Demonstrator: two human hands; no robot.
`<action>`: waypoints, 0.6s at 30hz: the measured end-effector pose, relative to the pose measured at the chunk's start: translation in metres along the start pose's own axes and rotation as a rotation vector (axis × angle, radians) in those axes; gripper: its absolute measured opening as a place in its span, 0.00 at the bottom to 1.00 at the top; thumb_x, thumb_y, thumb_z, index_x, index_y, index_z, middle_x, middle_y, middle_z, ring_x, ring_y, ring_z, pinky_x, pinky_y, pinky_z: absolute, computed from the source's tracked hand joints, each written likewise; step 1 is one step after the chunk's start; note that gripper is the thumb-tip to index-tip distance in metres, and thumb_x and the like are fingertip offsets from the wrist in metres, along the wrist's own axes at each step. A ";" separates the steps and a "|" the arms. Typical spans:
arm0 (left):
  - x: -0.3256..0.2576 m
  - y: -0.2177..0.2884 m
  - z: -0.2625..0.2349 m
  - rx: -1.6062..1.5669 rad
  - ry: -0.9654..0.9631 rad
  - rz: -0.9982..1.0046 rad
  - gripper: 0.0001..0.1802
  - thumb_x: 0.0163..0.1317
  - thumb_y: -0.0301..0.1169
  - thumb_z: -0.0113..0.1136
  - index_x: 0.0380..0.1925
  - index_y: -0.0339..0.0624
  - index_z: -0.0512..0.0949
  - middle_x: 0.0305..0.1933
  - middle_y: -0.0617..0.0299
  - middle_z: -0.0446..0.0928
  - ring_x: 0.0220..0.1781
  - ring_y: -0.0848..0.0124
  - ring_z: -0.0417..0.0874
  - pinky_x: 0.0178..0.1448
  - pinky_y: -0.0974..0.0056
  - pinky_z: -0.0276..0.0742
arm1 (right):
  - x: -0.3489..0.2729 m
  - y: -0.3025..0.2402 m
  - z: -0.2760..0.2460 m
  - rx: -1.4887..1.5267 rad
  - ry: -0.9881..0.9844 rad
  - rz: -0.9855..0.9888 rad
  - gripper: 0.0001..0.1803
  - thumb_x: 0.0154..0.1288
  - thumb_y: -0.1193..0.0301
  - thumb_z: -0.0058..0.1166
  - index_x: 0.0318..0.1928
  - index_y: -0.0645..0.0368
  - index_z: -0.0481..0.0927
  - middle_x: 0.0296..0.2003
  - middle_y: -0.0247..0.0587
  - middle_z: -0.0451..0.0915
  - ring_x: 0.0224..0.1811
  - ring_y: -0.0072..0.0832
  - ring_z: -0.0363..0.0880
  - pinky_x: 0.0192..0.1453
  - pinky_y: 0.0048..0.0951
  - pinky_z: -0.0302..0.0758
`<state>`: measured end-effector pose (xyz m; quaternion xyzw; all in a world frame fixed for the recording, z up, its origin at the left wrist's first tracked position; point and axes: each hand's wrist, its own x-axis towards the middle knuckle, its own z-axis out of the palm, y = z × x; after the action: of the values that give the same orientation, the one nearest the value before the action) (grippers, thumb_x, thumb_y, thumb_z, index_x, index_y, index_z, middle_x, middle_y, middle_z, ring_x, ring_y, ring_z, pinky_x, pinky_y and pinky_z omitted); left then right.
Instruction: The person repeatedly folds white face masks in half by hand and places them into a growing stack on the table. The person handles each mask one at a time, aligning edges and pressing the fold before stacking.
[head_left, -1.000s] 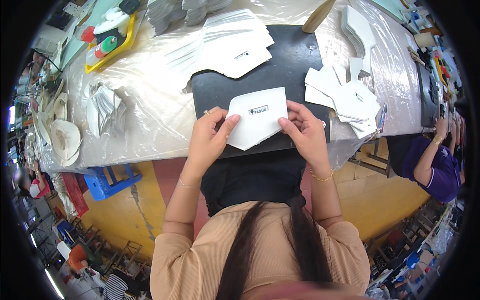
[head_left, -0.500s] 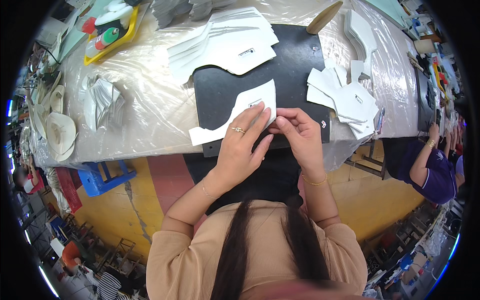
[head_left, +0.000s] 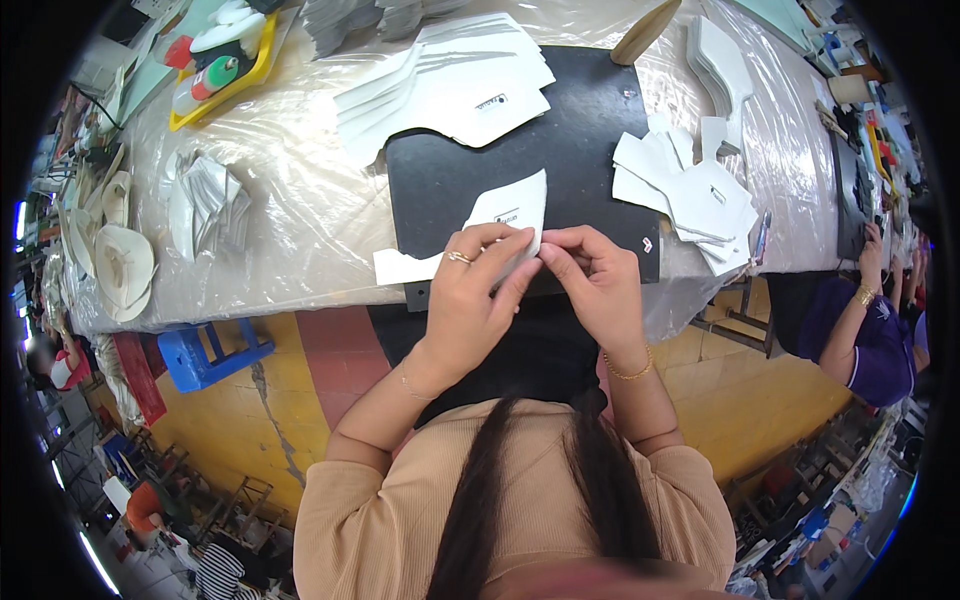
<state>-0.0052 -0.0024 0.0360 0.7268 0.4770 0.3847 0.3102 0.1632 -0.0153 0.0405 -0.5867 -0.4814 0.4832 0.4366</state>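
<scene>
A flat white cut piece [head_left: 512,195] with a curved outline and a small dark print is held over the near part of a black board [head_left: 575,150]. My left hand [head_left: 472,290] grips its near edge, thumb below and fingers on top, and covers much of its middle. At the right edge of the piece, my right hand [head_left: 597,290] pinches with thumb and forefinger. Both sets of fingertips almost meet there. The piece's narrow end sticks out to the left of my left hand. Whether it is one layer or more, I cannot tell.
A fanned stack of similar white pieces [head_left: 440,85] overlaps the board's far left. Smaller white pieces [head_left: 690,195] lie at its right, beside a wooden handle [head_left: 645,35] and another stack [head_left: 718,65]. A yellow tray [head_left: 262,75] holds bottles. A co-worker's arm [head_left: 850,335] shows at right.
The white piece has been drawn slightly nearer and tilted. My left fingers, flatter on it before, now curl round its near edge. My right hand has shifted slightly left with its pinch.
</scene>
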 end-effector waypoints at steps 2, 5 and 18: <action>0.001 0.002 -0.006 -0.169 -0.025 -0.144 0.11 0.64 0.23 0.65 0.47 0.36 0.84 0.48 0.54 0.82 0.44 0.66 0.83 0.48 0.66 0.78 | -0.002 -0.003 0.002 -0.019 -0.029 -0.030 0.09 0.71 0.76 0.61 0.47 0.69 0.84 0.39 0.39 0.88 0.40 0.18 0.85 0.46 0.19 0.79; 0.006 0.000 -0.013 -0.306 -0.018 -0.218 0.08 0.67 0.23 0.63 0.44 0.34 0.84 0.44 0.56 0.83 0.38 0.74 0.82 0.43 0.70 0.78 | 0.000 -0.003 0.007 -0.027 -0.032 -0.061 0.09 0.71 0.76 0.60 0.47 0.68 0.84 0.39 0.41 0.89 0.41 0.20 0.86 0.47 0.20 0.80; 0.010 -0.003 -0.015 -0.553 -0.135 -0.419 0.05 0.67 0.21 0.63 0.41 0.31 0.81 0.45 0.61 0.78 0.42 0.76 0.81 0.49 0.70 0.80 | -0.002 -0.014 0.007 -0.281 0.000 -0.160 0.06 0.69 0.75 0.61 0.42 0.65 0.84 0.36 0.44 0.88 0.37 0.27 0.88 0.43 0.25 0.80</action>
<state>-0.0169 0.0090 0.0437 0.5255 0.4718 0.3784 0.5984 0.1541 -0.0147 0.0530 -0.6017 -0.5895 0.3748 0.3873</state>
